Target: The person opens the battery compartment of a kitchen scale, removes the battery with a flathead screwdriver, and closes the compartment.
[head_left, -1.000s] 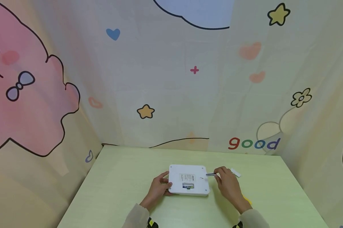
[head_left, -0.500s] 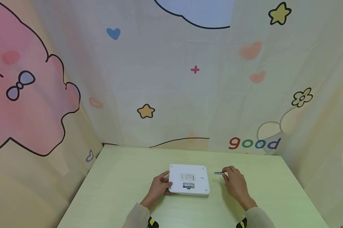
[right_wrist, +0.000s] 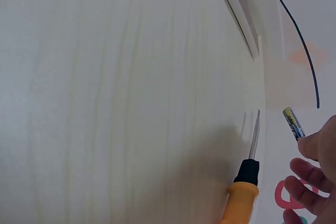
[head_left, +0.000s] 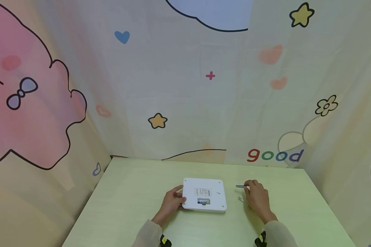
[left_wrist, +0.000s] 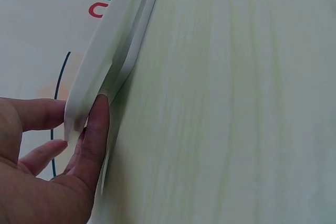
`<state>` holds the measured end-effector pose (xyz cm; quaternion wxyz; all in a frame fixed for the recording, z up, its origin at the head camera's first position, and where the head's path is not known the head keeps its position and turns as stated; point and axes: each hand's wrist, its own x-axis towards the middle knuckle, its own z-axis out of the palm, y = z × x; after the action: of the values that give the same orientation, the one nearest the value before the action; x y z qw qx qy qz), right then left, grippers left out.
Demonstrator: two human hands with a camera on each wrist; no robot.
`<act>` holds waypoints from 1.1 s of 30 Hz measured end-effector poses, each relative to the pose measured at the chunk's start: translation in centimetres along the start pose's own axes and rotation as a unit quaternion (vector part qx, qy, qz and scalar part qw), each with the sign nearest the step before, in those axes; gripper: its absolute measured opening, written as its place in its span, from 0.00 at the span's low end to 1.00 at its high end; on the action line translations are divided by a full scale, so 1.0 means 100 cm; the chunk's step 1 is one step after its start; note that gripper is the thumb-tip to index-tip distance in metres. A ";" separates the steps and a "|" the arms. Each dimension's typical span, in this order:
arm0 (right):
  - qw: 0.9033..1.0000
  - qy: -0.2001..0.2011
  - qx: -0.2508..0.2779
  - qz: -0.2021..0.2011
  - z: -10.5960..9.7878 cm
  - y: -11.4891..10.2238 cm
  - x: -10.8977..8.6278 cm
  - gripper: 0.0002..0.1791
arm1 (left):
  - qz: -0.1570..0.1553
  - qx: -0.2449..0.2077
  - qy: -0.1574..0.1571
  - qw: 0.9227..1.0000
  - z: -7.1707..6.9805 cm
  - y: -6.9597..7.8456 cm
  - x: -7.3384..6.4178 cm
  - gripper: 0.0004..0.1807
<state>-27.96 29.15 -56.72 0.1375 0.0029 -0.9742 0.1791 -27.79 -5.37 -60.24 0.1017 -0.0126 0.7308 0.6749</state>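
Note:
A flat white square device [head_left: 210, 206] lies face down on the table, label and corner screws upward. Its small battery compartment is uncovered, with a blue-and-yellow battery [head_left: 203, 201] visible in it. My left hand [head_left: 170, 203] grips the device's left edge, thumb on top and other fingers at the side and below; the left wrist view shows this edge held [left_wrist: 79, 114]. Right of the device, my right hand [head_left: 257, 199] pinches a slim battery [right_wrist: 294, 122] between thumb and fingers, clear of the table. Beneath that hand lies a screwdriver [right_wrist: 242, 198] with an orange handle and black collar.
The pale wood-grain table [head_left: 136, 192] runs back to a printed curtain [head_left: 185, 103] with cartoon shapes. More curtain hangs at the left and right sides. In the head view, the right hand hides most of the screwdriver.
My right hand has moved right, away from the device's edge, carrying the battery. It now covers where a small white piece lay, and the screwdriver's tip shows. Left hand and device stay put.

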 end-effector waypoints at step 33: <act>0.997 -0.053 -0.008 0.050 0.018 0.017 0.002 0.08 | -0.005 -0.001 0.006 1.000 0.000 0.000 -0.001 0.27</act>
<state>-28.73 30.11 -58.84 0.0767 -0.0376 -0.9805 0.1771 -27.73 -5.34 -60.21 0.1004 -0.0208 0.7304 0.6753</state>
